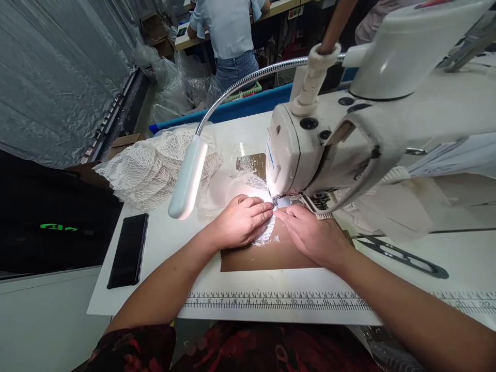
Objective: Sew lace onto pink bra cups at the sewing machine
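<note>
A white lace piece point(265, 233) lies under the needle area of a white sewing machine point(290, 150). My left hand point(248, 219) presses on it from the left, its fingers together and curved over the cloth. On the right, my right hand point(313, 232) has its fingers closed at the edge of the lace, close to the presser foot. Its fingertips nearly meet those of my left hand. Beneath both hands is a brown plate point(251, 261). Sheer white fabric point(217, 194) spreads behind my left hand.
A lamp point(188, 178) on a bendy metal arm hangs at left, before a heap of lace pieces point(151, 165). A phone point(127, 250) lies left; thread snips point(403, 256) lie right. A ruler strip point(279, 301) runs along the front edge. Another person point(227, 31) sits beyond.
</note>
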`<state>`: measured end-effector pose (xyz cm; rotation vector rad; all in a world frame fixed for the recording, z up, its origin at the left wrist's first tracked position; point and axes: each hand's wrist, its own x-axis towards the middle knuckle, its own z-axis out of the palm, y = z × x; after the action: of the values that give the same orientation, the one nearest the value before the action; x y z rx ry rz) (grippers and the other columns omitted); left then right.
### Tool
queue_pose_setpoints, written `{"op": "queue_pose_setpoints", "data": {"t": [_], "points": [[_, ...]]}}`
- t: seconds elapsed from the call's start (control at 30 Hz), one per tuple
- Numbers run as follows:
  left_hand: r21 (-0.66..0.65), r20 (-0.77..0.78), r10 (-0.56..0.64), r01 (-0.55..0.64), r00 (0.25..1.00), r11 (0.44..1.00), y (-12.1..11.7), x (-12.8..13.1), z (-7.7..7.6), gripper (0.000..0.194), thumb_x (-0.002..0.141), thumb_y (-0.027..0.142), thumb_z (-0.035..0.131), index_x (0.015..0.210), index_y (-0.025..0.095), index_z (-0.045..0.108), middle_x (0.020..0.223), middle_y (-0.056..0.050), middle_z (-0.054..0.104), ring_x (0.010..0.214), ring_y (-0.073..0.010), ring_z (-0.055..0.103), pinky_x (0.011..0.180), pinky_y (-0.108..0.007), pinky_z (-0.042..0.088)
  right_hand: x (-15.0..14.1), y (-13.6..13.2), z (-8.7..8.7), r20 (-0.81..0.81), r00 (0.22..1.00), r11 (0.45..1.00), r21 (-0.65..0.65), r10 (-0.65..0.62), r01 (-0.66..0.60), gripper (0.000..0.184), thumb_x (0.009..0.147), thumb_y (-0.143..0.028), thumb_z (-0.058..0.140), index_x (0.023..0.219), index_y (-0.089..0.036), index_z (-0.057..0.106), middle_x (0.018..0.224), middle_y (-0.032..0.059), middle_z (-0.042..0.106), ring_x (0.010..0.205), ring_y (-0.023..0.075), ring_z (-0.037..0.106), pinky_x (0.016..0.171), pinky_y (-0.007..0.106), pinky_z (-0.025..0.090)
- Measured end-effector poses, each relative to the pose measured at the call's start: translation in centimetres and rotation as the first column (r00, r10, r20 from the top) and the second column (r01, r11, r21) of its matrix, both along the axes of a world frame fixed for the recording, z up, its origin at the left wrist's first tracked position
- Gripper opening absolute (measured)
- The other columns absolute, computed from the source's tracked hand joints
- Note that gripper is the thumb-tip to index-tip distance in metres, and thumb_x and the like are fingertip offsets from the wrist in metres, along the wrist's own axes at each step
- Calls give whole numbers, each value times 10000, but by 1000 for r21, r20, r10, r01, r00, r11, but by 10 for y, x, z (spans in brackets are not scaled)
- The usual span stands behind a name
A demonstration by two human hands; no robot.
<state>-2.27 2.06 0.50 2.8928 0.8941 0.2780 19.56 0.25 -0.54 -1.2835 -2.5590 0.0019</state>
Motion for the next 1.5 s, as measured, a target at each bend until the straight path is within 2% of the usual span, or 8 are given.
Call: {"op": "queue_pose_setpoints", "data": {"t": [0.27, 0.5, 0.73, 1.0, 1.13, 1.2, 1.3, 1.5], "points": [[11, -40, 43, -43, 998, 999, -2, 4, 2, 452, 946, 359, 381, 1288, 103, 528, 1372, -124, 514, 1170, -287, 471, 929, -441, 383, 0, -1, -2, 8, 999, 999, 43, -32, 31, 396, 831, -101, 445, 1140, -210, 666, 950, 57, 667, 655, 157, 492, 537, 282, 294], [36, -21, 100, -99, 995, 994, 2, 3, -1, 501, 923, 431, 410, 1293, 112, 525, 1338, -140, 539, 1125, -296, 489, 897, -443, 380, 9, -2, -3, -73, 996, 998, 14, 60, -59, 351, 840, -107, 436, 1082, -185, 678, 880, 47, 665, 668, 153, 497, 574, 275, 316], [61, 16, 84, -85, 996, 994, 3, 1, -6, 493, 922, 437, 409, 1274, 114, 533, 1327, -154, 544, 1127, -298, 492, 910, -449, 365, 16, -3, -8, -114, 973, 980, 46, 199, -195, 316, 861, -113, 437, 1059, -175, 676, 831, 47, 659, 709, 153, 531, 614, 275, 338], [56, 37, 73, -75, 997, 996, 2, 1, -6, 452, 928, 426, 404, 1242, 132, 542, 1333, -157, 530, 1153, -297, 481, 929, -451, 357, 14, -4, -5, -62, 959, 961, 2, 275, -275, 316, 824, -85, 473, 1054, -170, 673, 764, 38, 619, 685, 157, 492, 639, 284, 344], [15, 71, 65, -66, 995, 998, -3, 3, -1, 377, 926, 413, 432, 1135, 142, 589, 1162, -143, 605, 1026, -246, 538, 862, -390, 400, 14, -5, -8, -112, 960, 966, 21, 258, -258, 302, 832, -80, 462, 1037, -153, 671, 772, 43, 625, 700, 158, 508, 649, 284, 356], [-6, 74, 90, -90, 993, 996, -5, 5, 0, 309, 938, 372, 424, 970, 138, 624, 944, -111, 630, 855, -196, 559, 755, -330, 419, 15, -5, -8, -135, 958, 968, 30, 251, -250, 291, 842, -88, 455, 1026, -153, 670, 789, 50, 634, 722, 160, 524, 647, 282, 362], [1, 59, 130, -130, 990, 992, -7, 9, -1, 321, 956, 289, 386, 747, 144, 581, 711, -60, 564, 666, -149, 510, 623, -276, 383, 15, -5, -7, -153, 956, 969, 31, 249, -247, 281, 854, -100, 448, 1008, -170, 673, 789, 46, 640, 731, 160, 539, 642, 280, 370], [-81, 78, 140, -134, 987, 988, -6, 8, 0, 240, 928, 252, 399, 806, 148, 577, 741, -63, 587, 682, -161, 520, 617, -279, 396, 14, -7, -5, -180, 948, 965, 37, 261, -259, 283, 869, -115, 446, 1038, -156, 669, 792, 52, 646, 742, 163, 549, 635, 283, 375]]}}
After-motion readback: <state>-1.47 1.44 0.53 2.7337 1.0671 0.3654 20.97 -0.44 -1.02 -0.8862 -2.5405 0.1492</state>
